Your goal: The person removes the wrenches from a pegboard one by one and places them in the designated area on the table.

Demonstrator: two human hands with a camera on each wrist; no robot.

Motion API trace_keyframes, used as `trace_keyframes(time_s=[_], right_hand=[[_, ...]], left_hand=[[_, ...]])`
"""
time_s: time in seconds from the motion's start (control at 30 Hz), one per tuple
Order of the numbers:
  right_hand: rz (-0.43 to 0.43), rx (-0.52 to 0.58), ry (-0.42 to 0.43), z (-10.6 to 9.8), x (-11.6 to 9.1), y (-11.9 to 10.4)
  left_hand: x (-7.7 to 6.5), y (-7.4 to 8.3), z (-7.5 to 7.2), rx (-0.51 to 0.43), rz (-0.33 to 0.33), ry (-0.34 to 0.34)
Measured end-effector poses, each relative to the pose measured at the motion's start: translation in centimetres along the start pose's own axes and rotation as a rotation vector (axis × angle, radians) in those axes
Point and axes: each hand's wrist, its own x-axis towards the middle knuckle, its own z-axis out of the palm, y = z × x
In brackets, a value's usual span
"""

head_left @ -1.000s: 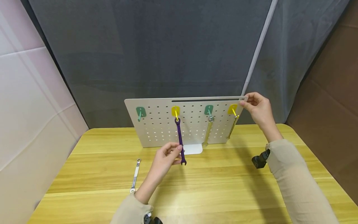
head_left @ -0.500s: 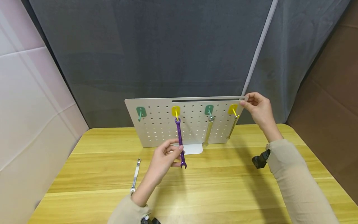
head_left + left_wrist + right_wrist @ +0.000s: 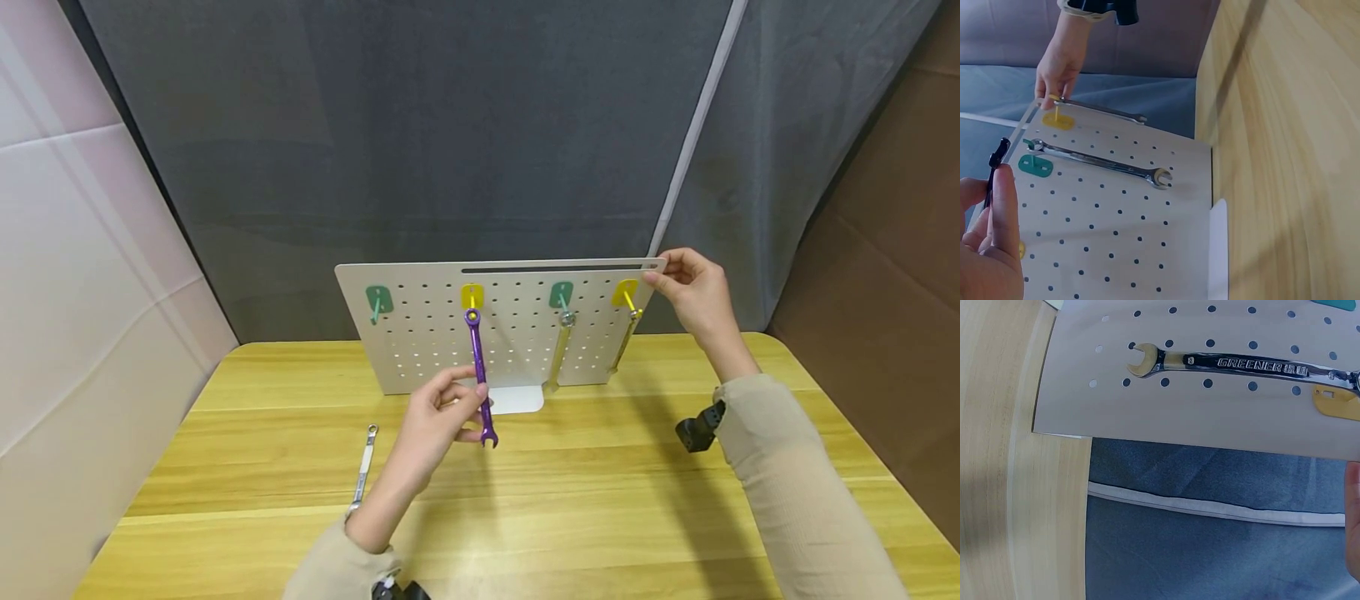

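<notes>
My left hand (image 3: 435, 421) pinches a purple combination wrench (image 3: 477, 354) by its lower shaft, open end down. The wrench's ring end is at the tip of a yellow hook (image 3: 472, 294) on the white pegboard (image 3: 420, 273); I cannot tell whether it is around the hook or just in front. In the left wrist view the left hand (image 3: 1000, 219) holds the wrench edge-on, so it looks dark. My right hand (image 3: 693, 292) grips the board's top right corner between thumb and fingers. Two silver wrenches (image 3: 1097, 162) (image 3: 1241, 364) hang from the right-hand green and yellow hooks.
A green hook (image 3: 379, 299) at the board's left bears nothing. On the wooden table (image 3: 585, 500) a loose silver wrench (image 3: 365, 462) lies beside my left forearm. The board's white foot (image 3: 517, 401) juts forward. A grey curtain (image 3: 450, 150) rises behind.
The purple wrench dipped slightly, then rose, its ring end shifting a little left and toward me at the yellow hook tip. My left hand moved slightly left; the right hand stays still.
</notes>
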Motion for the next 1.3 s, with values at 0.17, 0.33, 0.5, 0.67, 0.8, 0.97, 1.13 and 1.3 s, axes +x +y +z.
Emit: trace_keyframes(time_s=[0.17, 0.33, 0.5, 0.67, 0.8, 0.97, 1.13, 1.3], right_hand=[[-0.008, 0.003, 0.001, 0.0, 0.0, 0.0], [-0.006, -0.001, 0.001, 0.0, 0.0, 0.0], [-0.003, -0.004, -0.002, -0.1, 0.0, 0.0], [-0.005, -0.001, -0.003, -0.1, 0.0, 0.0], [-0.002, -0.005, -0.002, -0.1, 0.0, 0.0], [-0.004, -0.011, 0.0, -0.1, 0.0, -0.1], [-0.005, -0.005, 0.0, 0.0, 0.0, 0.0], [-0.006, 0.002, 0.0, 0.0, 0.1, 0.1]], left_hand=[[0.0, 0.3, -0.2, 0.004, 0.017, -0.002], [0.1, 0.3, -0.6, 0.01, 0.033, -0.009], [-0.1, 0.1, -0.9, 0.029, 0.043, -0.017], [-0.5, -0.4, -1.2, 0.042, 0.027, -0.027], [-0.8, -1.3, -1.4, 0.071, -0.006, -0.028], [-0.9, -2.9, -1.6, 0.087, -0.052, -0.025], [-1.0, -4.6, -2.0, 0.125, -0.078, -0.032], [-1.3, -6.0, -2.3, 0.152, -0.106, 0.009]])
